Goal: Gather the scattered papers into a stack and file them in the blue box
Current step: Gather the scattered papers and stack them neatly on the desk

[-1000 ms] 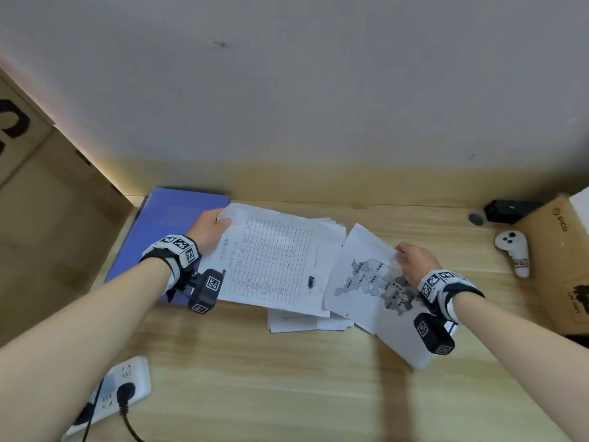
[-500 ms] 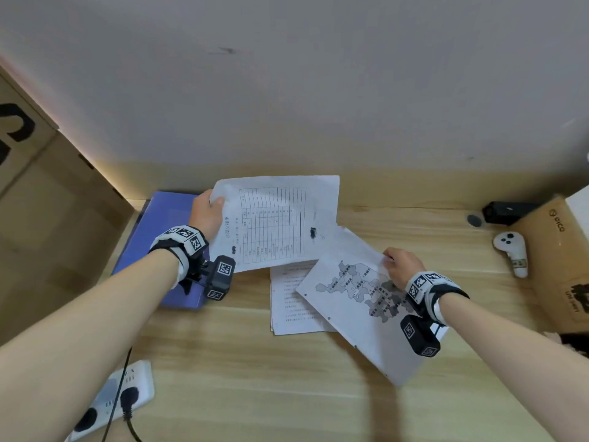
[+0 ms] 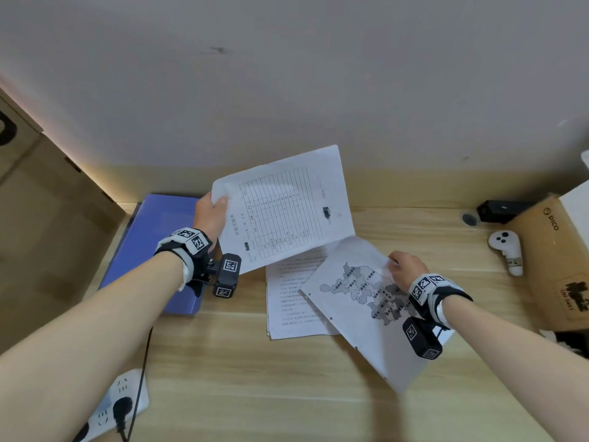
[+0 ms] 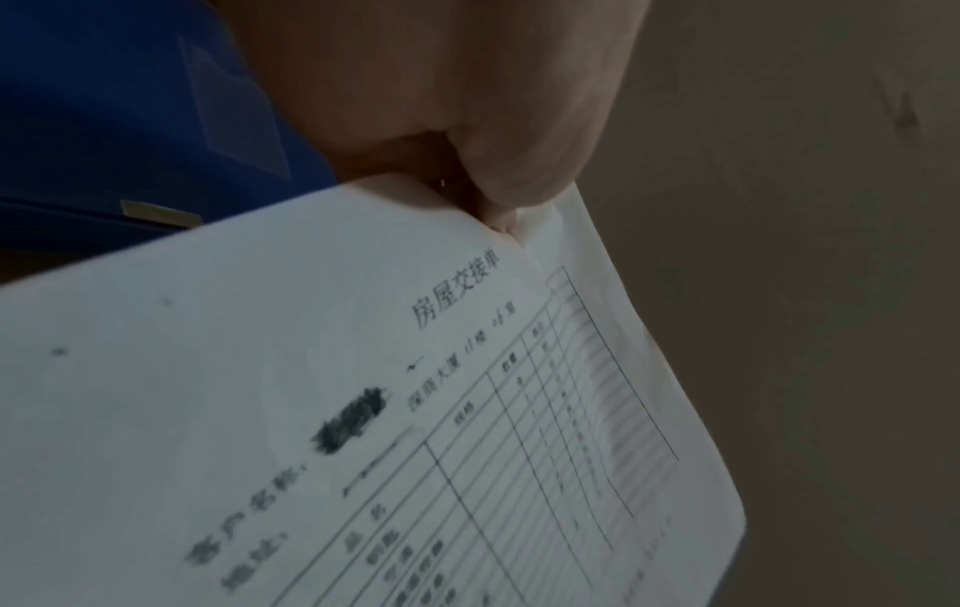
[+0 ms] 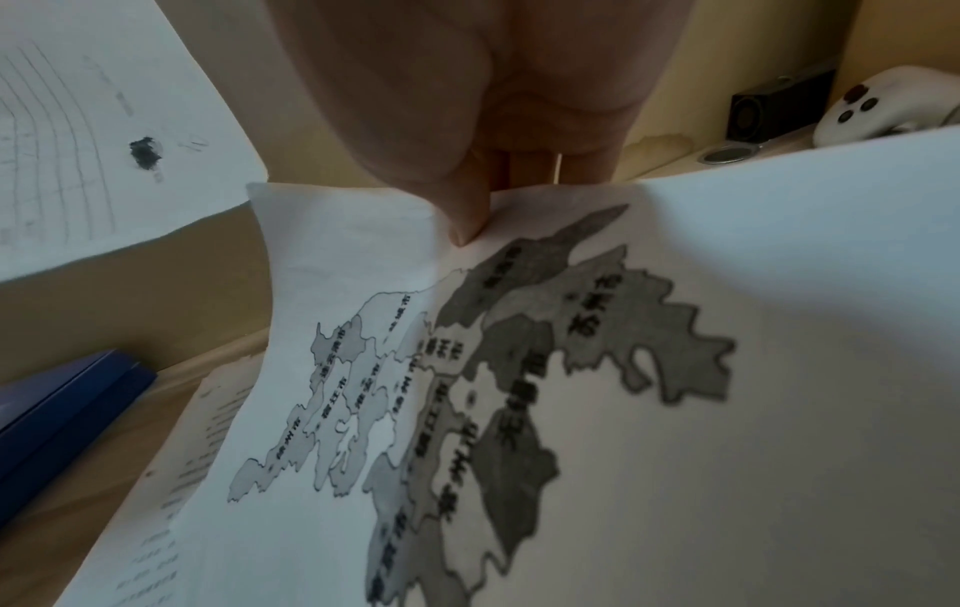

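Observation:
My left hand (image 3: 213, 208) pinches the corner of a sheet with a printed table (image 3: 283, 208), held up off the desk; the left wrist view shows thumb on top at the sheet's (image 4: 364, 410) edge. My right hand (image 3: 403, 266) pinches the far edge of a map sheet (image 3: 363, 301), lifted and tilted; its thumb (image 5: 457, 205) presses on the map sheet (image 5: 519, 369). Under both, text pages (image 3: 293, 301) lie flat on the desk. The blue box (image 3: 153, 250) lies closed and flat at the left, beneath my left wrist.
A white power strip (image 3: 108, 409) with a black plug sits near the front left. At the right stand a cardboard box (image 3: 554, 260), a white controller (image 3: 506, 253) and a small black device (image 3: 500, 211). Brown cardboard panels (image 3: 47, 218) line the left side.
My left hand has lifted the table sheet up off the pile and tilted it toward the wall. My right hand has raised the map sheet and drawn it left over the text pages.

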A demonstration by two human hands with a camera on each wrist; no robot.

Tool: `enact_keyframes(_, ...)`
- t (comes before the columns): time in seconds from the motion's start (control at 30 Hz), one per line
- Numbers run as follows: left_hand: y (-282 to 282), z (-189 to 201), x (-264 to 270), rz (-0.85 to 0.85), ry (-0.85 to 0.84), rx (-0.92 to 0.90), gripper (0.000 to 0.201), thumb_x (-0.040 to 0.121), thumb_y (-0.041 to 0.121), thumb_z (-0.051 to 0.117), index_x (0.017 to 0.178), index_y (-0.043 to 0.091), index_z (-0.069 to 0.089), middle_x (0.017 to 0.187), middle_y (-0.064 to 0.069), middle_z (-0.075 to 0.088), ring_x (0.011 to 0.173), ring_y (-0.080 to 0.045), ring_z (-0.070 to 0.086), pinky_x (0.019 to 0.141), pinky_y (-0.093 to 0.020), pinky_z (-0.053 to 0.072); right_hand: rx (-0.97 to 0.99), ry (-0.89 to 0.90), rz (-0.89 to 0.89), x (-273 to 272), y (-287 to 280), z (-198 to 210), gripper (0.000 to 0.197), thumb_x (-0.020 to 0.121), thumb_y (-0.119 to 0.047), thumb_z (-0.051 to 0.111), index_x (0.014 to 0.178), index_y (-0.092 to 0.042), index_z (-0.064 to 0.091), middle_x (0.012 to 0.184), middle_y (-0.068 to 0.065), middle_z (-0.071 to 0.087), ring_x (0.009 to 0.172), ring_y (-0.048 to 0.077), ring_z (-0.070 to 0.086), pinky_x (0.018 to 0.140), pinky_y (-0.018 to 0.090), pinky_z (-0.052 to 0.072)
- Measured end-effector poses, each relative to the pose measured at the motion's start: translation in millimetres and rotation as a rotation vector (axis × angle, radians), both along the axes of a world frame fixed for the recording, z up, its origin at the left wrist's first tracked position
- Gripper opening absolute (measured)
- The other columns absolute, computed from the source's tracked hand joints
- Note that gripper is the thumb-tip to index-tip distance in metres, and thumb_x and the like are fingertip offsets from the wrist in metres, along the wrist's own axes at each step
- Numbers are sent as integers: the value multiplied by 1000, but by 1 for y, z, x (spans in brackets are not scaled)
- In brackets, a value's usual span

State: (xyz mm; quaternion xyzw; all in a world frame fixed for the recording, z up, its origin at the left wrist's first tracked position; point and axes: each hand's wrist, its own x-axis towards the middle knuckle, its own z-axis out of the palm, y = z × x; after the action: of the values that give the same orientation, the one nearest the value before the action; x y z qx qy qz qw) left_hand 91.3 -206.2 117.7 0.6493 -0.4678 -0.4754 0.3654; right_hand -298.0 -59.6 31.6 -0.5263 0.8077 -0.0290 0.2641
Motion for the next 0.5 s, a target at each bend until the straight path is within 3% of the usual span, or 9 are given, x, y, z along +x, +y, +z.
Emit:
enact_keyframes(0.13, 1, -5, 2, -141, -29, 37, 20, 102, 17, 43, 113, 17, 59, 107, -9, 67, 93, -28, 66, 82, -41, 55, 4, -14, -21, -5, -1, 3, 27, 93, -3, 40, 108, -7, 62, 103, 16, 67, 89, 31, 61, 73, 33, 45)
enact_keyframes(0.23, 5, -10, 5, -264, -96, 82, 21, 102, 16, 44, 116, 12, 60, 109, -13, 66, 98, -30, 65, 88, -47, 53, 7, -27, -41, -9, -2, 6, 22, 93, -2, 40, 95, -11, 60, 98, 16, 67, 84, 30, 61, 70, 33, 45)
enact_keyframes(0.3, 11, -14, 4, -364, -133, 93, 21, 102, 15, 44, 115, 10, 61, 105, -12, 66, 92, -27, 65, 84, -43, 54, 7, -43, -50, -10, -4, 7, 22, 93, -3, 40, 93, -12, 59, 96, 15, 66, 82, 29, 59, 69, 31, 42)
enact_keyframes(0.4, 18, -25, -2, -515, -254, 87, 19, 101, 16, 48, 102, 5, 64, 92, -7, 65, 78, -18, 62, 71, -31, 49, -28, -115, -54, -6, -10, 8, 22, 94, -4, 41, 96, -5, 63, 87, 13, 63, 78, 28, 57, 61, 29, 39)
enact_keyframes(0.5, 28, -40, -17, -662, -267, 123, 22, 98, 21, 54, 87, 7, 67, 84, -8, 63, 77, -19, 57, 72, -34, 43, -88, -216, -24, 9, -18, 9, 18, 93, -6, 46, 88, -1, 62, 77, 11, 60, 72, 25, 54, 58, 29, 36)
